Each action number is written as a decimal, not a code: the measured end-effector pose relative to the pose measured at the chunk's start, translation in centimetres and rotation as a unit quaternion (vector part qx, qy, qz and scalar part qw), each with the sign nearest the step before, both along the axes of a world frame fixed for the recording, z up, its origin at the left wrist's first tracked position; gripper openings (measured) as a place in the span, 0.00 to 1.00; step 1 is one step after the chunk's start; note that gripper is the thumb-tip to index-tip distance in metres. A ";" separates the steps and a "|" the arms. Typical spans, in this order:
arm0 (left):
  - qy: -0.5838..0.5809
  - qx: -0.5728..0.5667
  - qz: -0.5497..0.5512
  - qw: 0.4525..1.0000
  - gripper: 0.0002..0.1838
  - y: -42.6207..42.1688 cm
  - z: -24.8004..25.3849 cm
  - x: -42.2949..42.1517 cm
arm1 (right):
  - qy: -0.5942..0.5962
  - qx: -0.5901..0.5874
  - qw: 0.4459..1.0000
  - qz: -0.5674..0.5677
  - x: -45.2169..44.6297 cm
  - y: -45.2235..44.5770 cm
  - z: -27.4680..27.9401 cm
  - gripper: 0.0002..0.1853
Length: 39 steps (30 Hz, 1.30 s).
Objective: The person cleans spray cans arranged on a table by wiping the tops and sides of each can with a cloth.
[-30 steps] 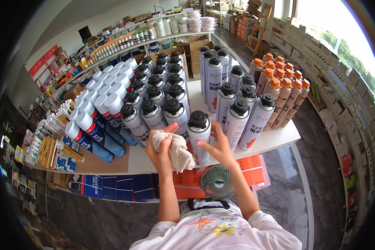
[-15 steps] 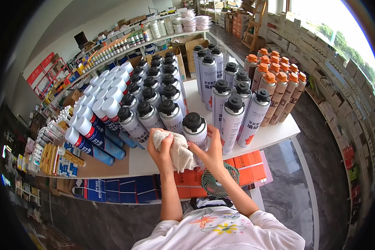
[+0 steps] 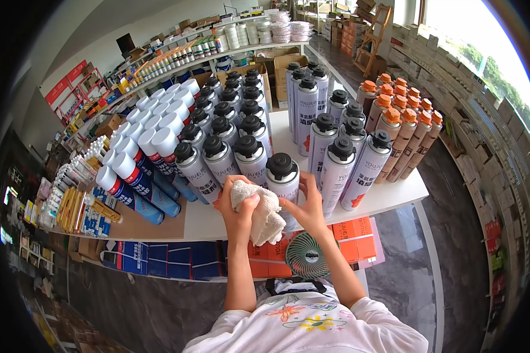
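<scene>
My left hand (image 3: 237, 207) is closed round a crumpled cream cloth (image 3: 264, 219), which hangs against the lower front of a spray can (image 3: 282, 187). That can is pale lilac with a black cap and stands at the table's near edge. On its other side my right hand (image 3: 310, 207) grips the can, thumb in front and fingers on its far right; the can's base is hidden by the hands and cloth. Matching black-capped cans (image 3: 253, 154) stand in rows just to the left, and others (image 3: 339, 167) stand close by on the right.
White-capped blue cans (image 3: 136, 191) fill the table's left side, with tubes and small boxes beyond. Orange-capped brown cans (image 3: 391, 130) stand at the right. Under the white table (image 3: 388, 191) are orange boxes (image 3: 357, 238), blue boxes (image 3: 159, 259) and a green fan (image 3: 308, 254).
The camera view has shifted slightly, moving the cans and table a little rightward in the picture. Both hands keep their holds, and the cloth hangs a little farther right.
</scene>
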<state>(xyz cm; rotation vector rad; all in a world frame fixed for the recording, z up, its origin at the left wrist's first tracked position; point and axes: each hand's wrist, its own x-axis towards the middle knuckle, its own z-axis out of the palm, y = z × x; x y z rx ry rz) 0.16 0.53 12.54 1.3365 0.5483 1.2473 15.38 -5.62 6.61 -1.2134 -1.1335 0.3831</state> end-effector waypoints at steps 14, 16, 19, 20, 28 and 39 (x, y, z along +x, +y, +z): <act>0.067 0.178 0.050 0.981 0.11 0.9 1.6 3.2 | 0.022 -0.026 0.996 0.086 1.8 0.3 0.1 0.46; 0.068 0.170 0.045 0.982 0.12 0.4 2.3 3.5 | 0.000 -0.018 0.998 0.068 1.6 0.1 0.1 0.44; 0.096 0.096 0.011 0.991 0.18 -0.4 3.1 3.1 | -0.013 -0.019 0.997 0.075 1.6 0.0 0.0 0.44; 0.095 0.096 0.013 0.991 0.18 -0.1 3.0 3.2 | -0.013 -0.013 0.998 0.065 1.5 0.1 -0.2 0.44; 0.093 0.124 0.035 0.987 0.16 1.1 1.9 3.7 | 0.016 -0.006 0.999 0.029 0.8 0.5 -0.5 0.39; 0.062 0.132 -0.003 0.989 0.15 1.2 1.8 3.3 | -0.039 0.031 0.999 -0.017 0.3 0.4 -0.4 0.36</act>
